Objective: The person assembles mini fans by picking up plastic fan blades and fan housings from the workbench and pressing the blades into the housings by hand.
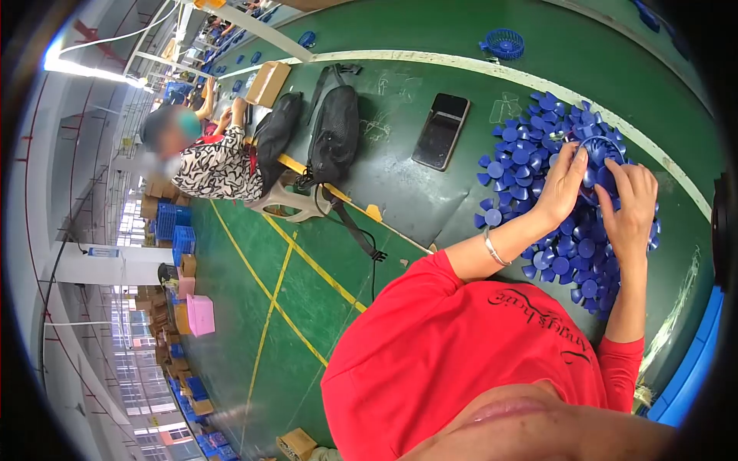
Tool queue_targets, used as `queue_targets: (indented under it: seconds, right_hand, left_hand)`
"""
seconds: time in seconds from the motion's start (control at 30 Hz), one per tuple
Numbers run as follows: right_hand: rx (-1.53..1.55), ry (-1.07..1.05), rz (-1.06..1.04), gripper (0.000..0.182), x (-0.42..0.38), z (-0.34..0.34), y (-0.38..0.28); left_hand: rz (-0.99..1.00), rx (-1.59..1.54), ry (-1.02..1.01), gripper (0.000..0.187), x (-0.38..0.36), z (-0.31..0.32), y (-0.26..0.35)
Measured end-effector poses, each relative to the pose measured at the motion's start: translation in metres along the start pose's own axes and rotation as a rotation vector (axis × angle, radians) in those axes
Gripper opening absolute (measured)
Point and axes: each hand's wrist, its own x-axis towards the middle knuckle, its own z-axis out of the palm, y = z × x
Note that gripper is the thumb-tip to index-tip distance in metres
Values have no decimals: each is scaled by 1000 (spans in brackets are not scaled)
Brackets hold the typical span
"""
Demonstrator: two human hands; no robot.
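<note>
A small round blue plastic basket-like part (603, 146) with a thin rim is between my two hands, above a heap of blue plastic pieces. My left hand (565, 184), with a silver bangle on its wrist, pinches the part's near left side between thumb and fingers. On the other side, the bent fingers of my right hand (632, 201) close round its right edge. Many loose blue cone-shaped caps (538, 257) with flat round tops lie spread under and around both hands, and some of them are hidden by my forearms.
On the green worktable (400, 207) lie a black phone (441, 132), a black bag (335, 131) and, farther off, a blue basket (504, 44). A person in a patterned top (219, 165) sits at the left by a cardboard box (268, 84). A plastic stool (292, 204) stands beside the table.
</note>
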Motion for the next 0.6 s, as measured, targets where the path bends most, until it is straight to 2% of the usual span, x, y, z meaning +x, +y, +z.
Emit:
queue_targets:
  seconds: [0.13, 0.17, 0.27, 0.3, 0.37, 0.43, 0.47, 0.5, 0.6]
  right_hand:
    - [12, -42, -2, 39, -1, 5, 1]
    - [16, -38, 7, 39, -1, 5, 1]
    - [-25, -11, 9, 44, -3, 6, 6]
    - [-59, 30, 36, 47, -3, 5, 6]
    - [-133, 114, 88, 54, 0, 3, 7]
    - [-36, 183, 216, 59, 2, 3, 12]
    - [10, 218, 282, 61, 1, 1, 14]
    - [196, 110, 477, 62, 2, -5, 15]
    - [535, -123, 605, 59, -4, -7, 35]
  left_hand:
    - [173, 164, 15, 46, 2, 6, 2]
    - [54, 135, -10, 41, 1, 4, 6]
    - [70, 122, 9, 36, 4, 13, 6]
    - [98, 191, 35, 43, 8, 16, 1]
    - [85, 113, -20, 44, 15, 15, -3]
    - [95, 15, -69, 44, 22, 18, 4]
    - [144, 100, -83, 39, 21, 18, 9]
    - [144, 132, -106, 39, 19, 20, 19]
    - [117, 180, -165, 41, 17, 21, 19]
